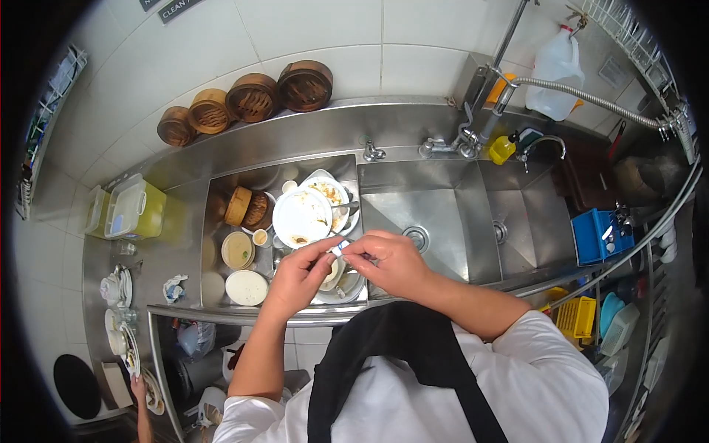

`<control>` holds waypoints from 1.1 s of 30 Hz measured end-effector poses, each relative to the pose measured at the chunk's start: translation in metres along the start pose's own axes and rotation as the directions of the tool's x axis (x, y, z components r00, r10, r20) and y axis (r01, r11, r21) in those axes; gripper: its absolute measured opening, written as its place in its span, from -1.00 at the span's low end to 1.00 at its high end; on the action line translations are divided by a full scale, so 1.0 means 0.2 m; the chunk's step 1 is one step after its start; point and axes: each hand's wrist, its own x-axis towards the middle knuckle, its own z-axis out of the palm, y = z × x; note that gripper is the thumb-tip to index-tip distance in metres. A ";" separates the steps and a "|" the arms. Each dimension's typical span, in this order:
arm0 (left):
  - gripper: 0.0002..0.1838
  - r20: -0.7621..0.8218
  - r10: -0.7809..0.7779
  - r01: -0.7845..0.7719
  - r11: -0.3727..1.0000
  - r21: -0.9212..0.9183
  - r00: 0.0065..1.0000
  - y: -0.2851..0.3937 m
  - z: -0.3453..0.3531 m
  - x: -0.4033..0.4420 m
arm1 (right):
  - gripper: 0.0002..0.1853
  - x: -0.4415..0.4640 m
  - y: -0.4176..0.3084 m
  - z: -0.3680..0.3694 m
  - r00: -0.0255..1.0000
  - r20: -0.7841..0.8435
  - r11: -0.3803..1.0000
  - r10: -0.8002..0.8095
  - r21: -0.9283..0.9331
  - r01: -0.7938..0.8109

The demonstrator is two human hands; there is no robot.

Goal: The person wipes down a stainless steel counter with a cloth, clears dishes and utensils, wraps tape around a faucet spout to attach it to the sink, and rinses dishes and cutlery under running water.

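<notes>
Over the left sink basin, my left hand (pixel 301 275) and my right hand (pixel 391 260) meet, fingers pinched together on a small white-and-blue object (pixel 340 248). Its kind is too small to make out. Beneath and beyond it, a white plate (pixel 301 214) with food scraps lies on other soiled plates. A metal utensil (pixel 344 205) rests among them. Below my hands are a bowl (pixel 332 275) and more dishes, partly hidden. To the left sit a round white dish (pixel 247 288), a beige bowl (pixel 238 250) and a bamboo steamer (pixel 238 206).
Bamboo steamers (pixel 252 97) line the back ledge. Taps (pixel 374 151) and a spray hose (pixel 591 92) stand behind the basins (pixel 413 196). Yellow-green tubs (pixel 136 209) are left, a blue container (pixel 600 235) right. Another person's hand (pixel 138 387) holds a plate at lower left.
</notes>
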 end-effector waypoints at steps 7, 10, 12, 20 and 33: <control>-0.61 0.198 -0.145 0.245 0.589 -0.770 0.969 -0.05 0.03 -0.01 | -0.85 -0.04 0.21 0.13 0.944 0.239 0.428 0.229 0.846 -0.318; -0.62 0.272 -0.148 0.302 0.643 -0.704 0.951 -0.09 0.01 -0.01 | -0.79 0.02 0.22 0.08 0.898 0.309 0.246 0.314 0.887 -0.392; -0.63 0.257 -0.080 0.228 0.747 -0.625 0.963 -0.08 0.00 -0.02 | -0.83 0.07 0.21 0.03 0.816 0.482 0.052 0.319 0.851 -0.523; -0.66 0.229 0.037 -0.124 0.917 0.378 0.973 0.17 -0.09 0.00 | -0.87 0.11 0.13 0.02 0.831 0.367 0.666 0.418 0.498 -0.555; -0.65 -0.021 -0.293 0.206 0.722 -0.660 0.956 -0.06 0.09 0.00 | -0.88 0.01 -0.03 0.07 0.977 -0.206 0.981 -0.051 0.175 0.088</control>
